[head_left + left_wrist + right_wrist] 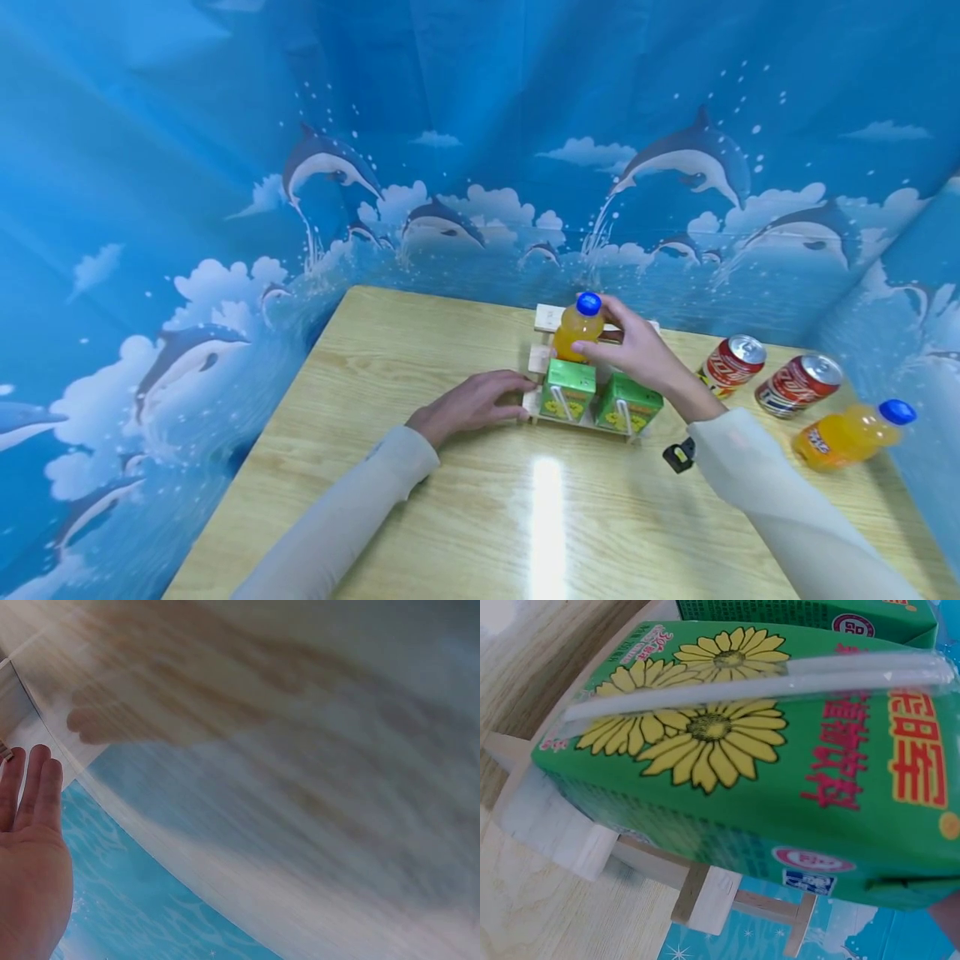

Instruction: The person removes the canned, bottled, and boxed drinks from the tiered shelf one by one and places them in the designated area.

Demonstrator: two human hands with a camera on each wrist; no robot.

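Note:
My right hand [636, 350] grips an orange drink bottle [576, 332] with a blue cap, upright at the wooden tiered rack [550, 317], behind two green juice boxes. The left box [568, 390] and the right box [628, 403] sit on the rack's front step, each with a straw on its side. In the right wrist view one green box [765, 750] with yellow flowers fills most of the picture, and the bottle is out of sight. My left hand [477, 406] is at the rack's left end, fingertips right at its edge; its fingers look straight in the left wrist view.
Two red soda cans [731, 367] stand right of the rack. Another orange bottle [847, 435] is farther right, near the table's edge. A small black object [679, 456] shows beside my right cuff. A blue dolphin-print sheet [465, 150] hangs around the wooden table [450, 517].

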